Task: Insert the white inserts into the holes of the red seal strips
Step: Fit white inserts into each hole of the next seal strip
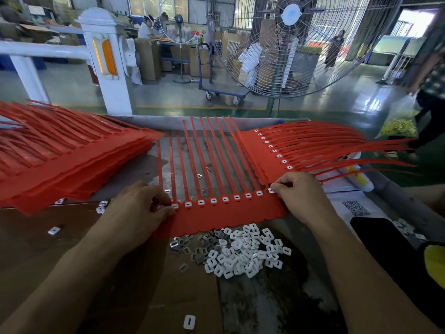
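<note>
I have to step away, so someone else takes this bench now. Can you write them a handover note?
Left hand pinches an insert at the left end of the red seal strip; right hand pinches one at the right end. Holes between already hold white inserts. Loose inserts lie just in front. Finished strips lie to the right, the unfilled stack to the left. Left: seat both ends, continue.

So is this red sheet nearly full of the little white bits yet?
Nearly. The red sheet shows white inserts in its whole visible row. The left hand and right hand pinch inserts at its two ends. The stack of red sheets on the left looks still to do.
</note>
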`<state>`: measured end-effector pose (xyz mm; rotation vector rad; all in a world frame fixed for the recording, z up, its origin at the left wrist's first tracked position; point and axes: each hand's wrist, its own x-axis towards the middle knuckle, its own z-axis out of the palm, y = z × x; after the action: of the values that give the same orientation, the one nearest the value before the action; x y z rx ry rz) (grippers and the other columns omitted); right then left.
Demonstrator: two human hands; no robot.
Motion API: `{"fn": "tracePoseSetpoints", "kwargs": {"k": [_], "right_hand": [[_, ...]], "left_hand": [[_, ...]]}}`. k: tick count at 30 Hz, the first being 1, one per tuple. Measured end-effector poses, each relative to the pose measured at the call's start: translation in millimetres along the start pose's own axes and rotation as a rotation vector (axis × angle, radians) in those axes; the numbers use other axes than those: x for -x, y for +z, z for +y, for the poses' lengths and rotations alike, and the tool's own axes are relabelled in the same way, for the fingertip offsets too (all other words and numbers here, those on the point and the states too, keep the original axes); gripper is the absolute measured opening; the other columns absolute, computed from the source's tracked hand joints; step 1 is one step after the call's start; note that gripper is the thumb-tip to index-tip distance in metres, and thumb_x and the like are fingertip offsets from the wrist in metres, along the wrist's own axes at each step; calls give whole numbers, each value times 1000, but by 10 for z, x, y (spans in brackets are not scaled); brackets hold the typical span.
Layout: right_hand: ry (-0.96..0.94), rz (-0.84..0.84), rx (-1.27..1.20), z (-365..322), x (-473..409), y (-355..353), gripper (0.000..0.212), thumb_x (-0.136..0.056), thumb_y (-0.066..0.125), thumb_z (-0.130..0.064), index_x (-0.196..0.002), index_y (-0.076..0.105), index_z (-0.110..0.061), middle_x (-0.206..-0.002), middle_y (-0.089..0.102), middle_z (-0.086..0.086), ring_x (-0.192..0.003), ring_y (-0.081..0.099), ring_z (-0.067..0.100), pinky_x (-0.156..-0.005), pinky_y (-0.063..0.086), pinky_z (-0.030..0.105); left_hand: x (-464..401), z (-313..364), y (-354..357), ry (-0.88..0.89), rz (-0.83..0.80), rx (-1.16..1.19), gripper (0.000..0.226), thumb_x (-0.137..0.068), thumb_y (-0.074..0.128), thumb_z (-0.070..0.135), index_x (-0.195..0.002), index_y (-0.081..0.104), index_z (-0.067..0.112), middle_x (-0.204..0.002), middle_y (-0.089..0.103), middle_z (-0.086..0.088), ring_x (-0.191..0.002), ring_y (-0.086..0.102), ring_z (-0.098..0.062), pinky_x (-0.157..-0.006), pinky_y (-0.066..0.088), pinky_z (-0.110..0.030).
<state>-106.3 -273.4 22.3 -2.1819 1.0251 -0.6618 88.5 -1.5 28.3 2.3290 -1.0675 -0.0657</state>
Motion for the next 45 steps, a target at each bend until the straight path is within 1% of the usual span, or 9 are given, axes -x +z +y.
{"fn": "tracePoseSetpoints", "kwargs": {"k": [3,6,10,15,19,28,37,43,45], "right_hand": [[14,13,33,10,-3,21,14,-92,74,-29,-78,72,-29,-79,70,-13,-79,65,6,-69,51,31],[30,26,82,6,-20,43,15,-90,76,-31,-76,72,-29,-79,71,-13,-79,66,9,-75,56,36],[29,59,134,-14,-19,77,11,-90,75,-32,-82,76,-25,-84,73,-8,-85,68,17,-80,56,40],[41,57,106,-8,0,107,15,-94,71,-33,-92,79,-20,-86,73,-7,-84,68,15,-81,57,40],[65,45,111,-10,-4,108,16,-95,69,-33,-93,78,-20,-82,69,-10,-85,67,15,-82,57,40],[62,90,219,-52,46,111,16,-95,69,-36,-93,77,-22,-89,73,-4,-85,66,18,-73,50,34],[97,79,203,-65,68,88,16,-92,73,-37,-88,78,-23,-90,73,-4,-89,66,20,-78,53,37],[152,55,247,-114,70,84,20,-91,73,-40,-86,79,-22,-85,73,-2,-81,66,21,-71,48,33],[180,42,246,-123,52,77,22,-89,75,-42,-86,80,-21,-86,74,0,-82,67,22,-72,49,33]], "left_hand": [[6,8,3,-1,3,1,11,-86,75,40,-95,71,36,-98,55,11,-93,56,-9,-87,49,-40],[6,12,5,-5,3,-5,12,-85,76,40,-95,71,35,-98,55,11,-93,56,-11,-88,49,-40],[6,14,2,-16,0,2,12,-85,77,39,-95,71,35,-98,55,11,-95,56,-12,-90,49,-41],[8,11,-6,-23,-6,6,13,-86,76,40,-97,71,36,-99,55,11,-95,55,-11,-90,49,-40],[6,6,-4,-26,-12,-4,13,-87,75,41,-98,70,37,-100,54,12,-96,54,-9,-90,48,-38],[2,-14,6,-24,-16,-16,13,-87,74,43,-98,69,38,-99,53,15,-95,53,-6,-87,48,-36],[-1,-23,19,-9,-8,-18,12,-86,75,43,-96,69,39,-98,53,13,-94,53,-8,-88,48,-38],[0,-17,24,-7,-9,-20,11,-86,75,42,-95,69,39,-96,53,13,-93,54,-9,-87,48,-37],[1,-15,24,-4,-7,-24,12,-86,75,42,-95,69,39,-96,52,14,-93,53,-8,-86,47,-36]]}}
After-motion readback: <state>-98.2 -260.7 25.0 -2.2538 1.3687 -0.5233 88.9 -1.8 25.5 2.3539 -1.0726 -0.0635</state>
